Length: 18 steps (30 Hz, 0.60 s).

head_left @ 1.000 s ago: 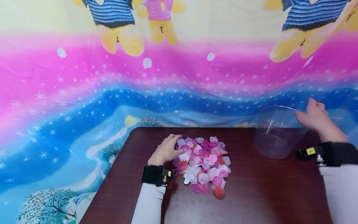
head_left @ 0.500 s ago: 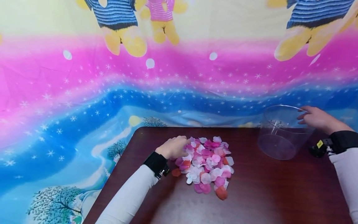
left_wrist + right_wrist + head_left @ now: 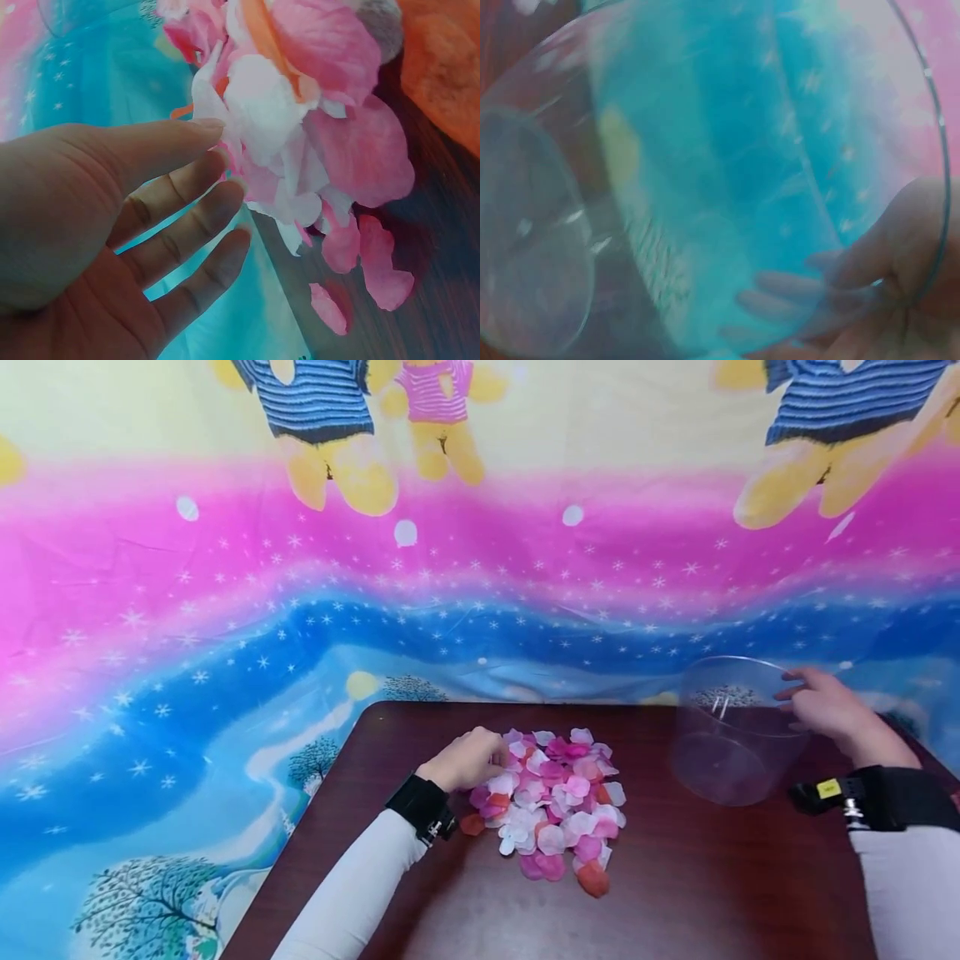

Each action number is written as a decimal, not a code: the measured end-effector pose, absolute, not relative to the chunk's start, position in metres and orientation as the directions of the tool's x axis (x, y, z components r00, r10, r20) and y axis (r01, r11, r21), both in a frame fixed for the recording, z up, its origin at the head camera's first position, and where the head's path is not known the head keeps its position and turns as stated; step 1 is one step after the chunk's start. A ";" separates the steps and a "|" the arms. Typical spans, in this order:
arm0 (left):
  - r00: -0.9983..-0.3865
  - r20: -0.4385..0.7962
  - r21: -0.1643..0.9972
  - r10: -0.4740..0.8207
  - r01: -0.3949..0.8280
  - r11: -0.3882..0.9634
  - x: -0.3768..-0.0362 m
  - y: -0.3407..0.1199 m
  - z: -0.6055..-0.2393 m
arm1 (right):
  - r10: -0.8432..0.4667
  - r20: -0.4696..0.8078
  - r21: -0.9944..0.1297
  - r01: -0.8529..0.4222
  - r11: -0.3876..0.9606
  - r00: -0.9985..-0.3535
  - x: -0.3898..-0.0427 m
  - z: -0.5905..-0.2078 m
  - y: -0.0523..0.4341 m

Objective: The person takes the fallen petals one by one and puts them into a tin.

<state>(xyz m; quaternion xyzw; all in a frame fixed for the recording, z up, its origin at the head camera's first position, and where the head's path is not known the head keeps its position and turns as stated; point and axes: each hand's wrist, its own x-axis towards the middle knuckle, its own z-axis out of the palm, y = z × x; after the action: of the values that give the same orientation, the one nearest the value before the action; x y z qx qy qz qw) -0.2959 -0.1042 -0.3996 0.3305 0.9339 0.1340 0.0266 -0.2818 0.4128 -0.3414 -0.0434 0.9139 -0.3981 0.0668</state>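
A heap of pink, white and orange fabric petals [image 3: 555, 802] lies in the middle of a dark brown table [image 3: 712, 877]. My left hand [image 3: 491, 756] rests at the heap's left edge. In the left wrist view, its lightly bent fingers [image 3: 225, 195] and thumb touch the nearest petals [image 3: 300, 142] without closing round them. To the right, a clear plastic container [image 3: 727, 735] stands tilted, its mouth toward me. My right hand [image 3: 795, 697] grips its far right rim. In the right wrist view, my thumb lies inside the container [image 3: 705, 187] and my fingers [image 3: 795, 289] show through the wall.
A bright cloth [image 3: 225, 635] with stars, trees and cartoon figures hangs behind the table and drapes to its left. Bare tabletop lies in front of the petals and between the heap and the container. Both wrists carry black straps.
My right hand has come down and closed on the container's rim, tilting and shifting the container slightly left. My left hand has drawn in against the heap's left edge, and my forearm has swung left.
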 end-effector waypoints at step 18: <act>-0.779 0.263 0.380 0.569 0.625 0.682 -0.288 -0.114 -0.366 | -0.065 -0.079 -0.931 0.050 0.362 -0.995 -0.245 -0.359 0.331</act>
<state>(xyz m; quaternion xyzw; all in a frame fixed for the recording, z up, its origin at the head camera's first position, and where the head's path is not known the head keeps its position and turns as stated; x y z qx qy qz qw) -0.2878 -0.1138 -0.3664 0.3264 0.9149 0.2295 -0.0616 -0.2451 0.3308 -0.3589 -0.0046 0.8237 -0.5647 0.0512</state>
